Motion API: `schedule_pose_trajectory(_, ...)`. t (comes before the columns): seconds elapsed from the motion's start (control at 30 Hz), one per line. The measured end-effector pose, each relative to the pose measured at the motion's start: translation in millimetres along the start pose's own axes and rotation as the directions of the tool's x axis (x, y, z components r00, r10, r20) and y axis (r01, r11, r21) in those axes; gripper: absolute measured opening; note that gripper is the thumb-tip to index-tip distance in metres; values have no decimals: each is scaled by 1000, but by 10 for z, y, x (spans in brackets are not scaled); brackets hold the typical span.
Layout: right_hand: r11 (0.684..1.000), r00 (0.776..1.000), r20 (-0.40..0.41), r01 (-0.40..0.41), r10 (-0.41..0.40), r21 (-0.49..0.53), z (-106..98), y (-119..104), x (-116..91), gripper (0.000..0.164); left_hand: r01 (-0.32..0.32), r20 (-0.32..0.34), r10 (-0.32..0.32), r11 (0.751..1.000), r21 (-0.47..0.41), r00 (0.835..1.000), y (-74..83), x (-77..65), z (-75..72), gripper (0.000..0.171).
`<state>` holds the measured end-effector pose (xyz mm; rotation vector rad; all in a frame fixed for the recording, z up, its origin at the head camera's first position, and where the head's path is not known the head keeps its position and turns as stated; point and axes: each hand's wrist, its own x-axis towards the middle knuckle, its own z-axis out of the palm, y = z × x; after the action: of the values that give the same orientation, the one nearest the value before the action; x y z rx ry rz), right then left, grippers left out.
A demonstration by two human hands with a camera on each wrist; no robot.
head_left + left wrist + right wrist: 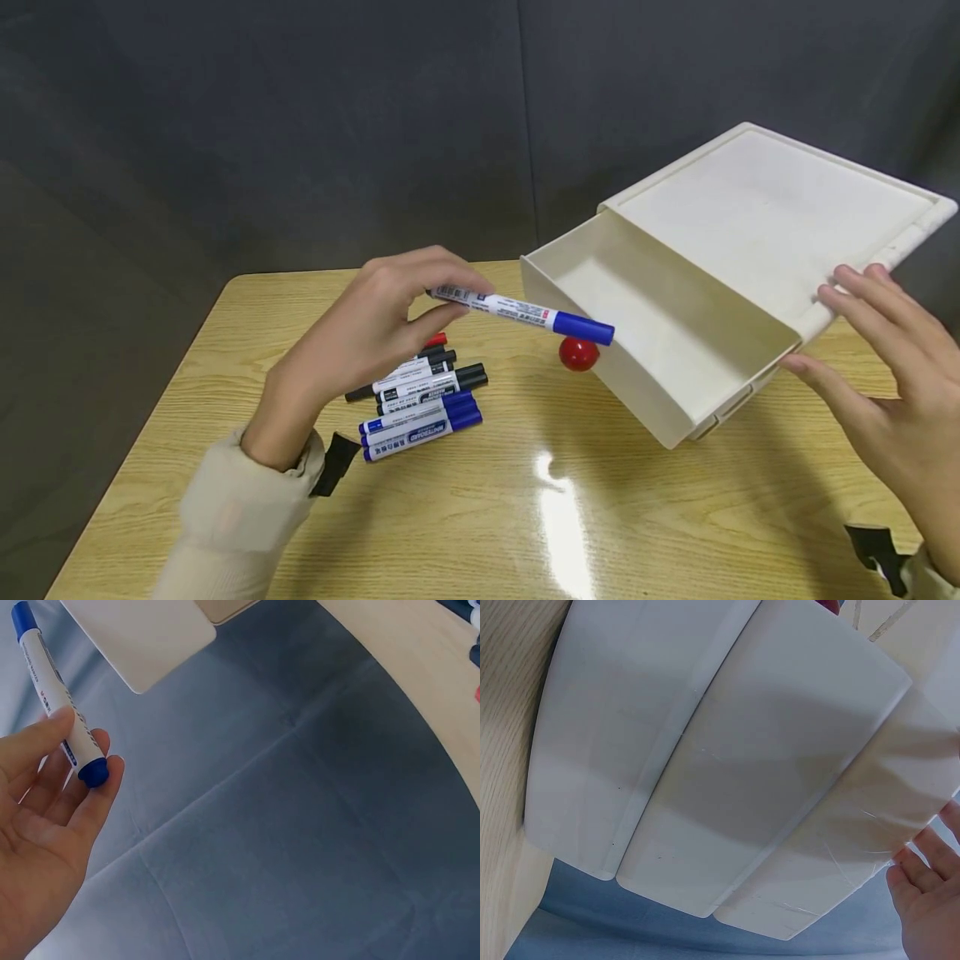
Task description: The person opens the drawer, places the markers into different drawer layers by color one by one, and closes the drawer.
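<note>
White plastic forms the drawer box [780,192], whose open drawer [637,396] juts out toward the left, and a marker [519,310] hangs in the air just beside that drawer's front. It is above the table [465,525], between the drawer and the other markers [420,400] lying together on the wood. The left hand [378,312] pinches the marker toward its rear end, thumb on one side and fingers on the other. The right hand [915,400] has its fingers spread, with fingertips on the near edge of the box; how firmly they press, I cannot tell. Since the grip sits well back, the long front part is unsupported, so a bump on the cap could probably twist the marker loose. Carried low, it might catch the drawer's front wall or the red ball [579,354] there; whether cap and ball touch is unclear. A hard push by the right hand might also shift the box, and the drawer with it. In the head view the marker's long axis runs mostly left to right, dipping gently rightward, its blue cap [585,328] pointing at the drawer and its rear end back toward the left hand's palm.
</note>
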<state>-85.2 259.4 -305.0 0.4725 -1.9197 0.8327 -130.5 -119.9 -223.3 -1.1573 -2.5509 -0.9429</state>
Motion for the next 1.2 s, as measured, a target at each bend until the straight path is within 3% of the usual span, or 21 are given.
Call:
schedule_pose_trajectory(0.4,1000,1000,5,-13,13,-9,-1,-25,1,78,-73,35,74,997,-30,997,111,256,9,25)
schedule_pose_trajectory(0.73,1000,1000,4,-4,4,-7,-17,35,-36,76,-87,108,86,996,5,990,190,458,61,27)
schedule_pose_trajectory(1.2,999,1000,21,4,-3,-35,-44,64,-50,74,-88,192,76,995,55,978,292,627,137,28)
